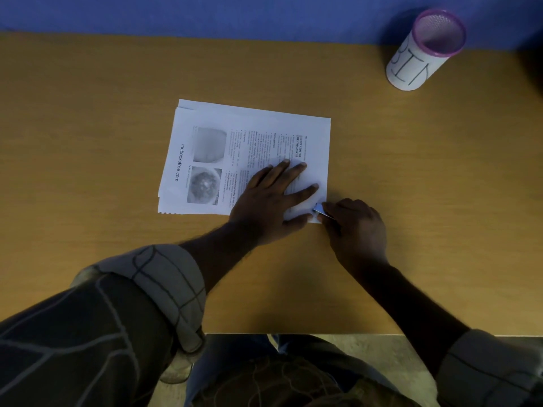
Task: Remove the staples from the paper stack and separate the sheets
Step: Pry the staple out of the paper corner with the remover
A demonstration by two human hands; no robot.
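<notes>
Here, you are pinning the paper stack (235, 148) to the wooden desk (88, 127) with your left hand (270, 198), fingers straight and spread across the printed top sheet near its right-hand near corner. Your right hand (355, 227) is curling its fingers round a small metal tool (320, 211), apparently a staple remover, and is working its tip in at that corner, right at the edge of the stack. The staple itself is too small to make out.

The stack is lying in the middle of the desk, its sheets slightly fanned along the far and left edges, so they are looking loosely bound at best.

From here, the risk is tearing: if you are levering upward before the tip is fully under the staple, the corner could be ripping away with it. Your left thumb is lying just beside the tool, so a slip could be catching it. A freed staple could also be springing off across the desk.

A white cup (423, 51) with a purple mesh rim, marked with hand-drawn letters that seem to be reading "BIN", is standing well apart at the far right; what is showing of its inside is holding nothing visible.
</notes>
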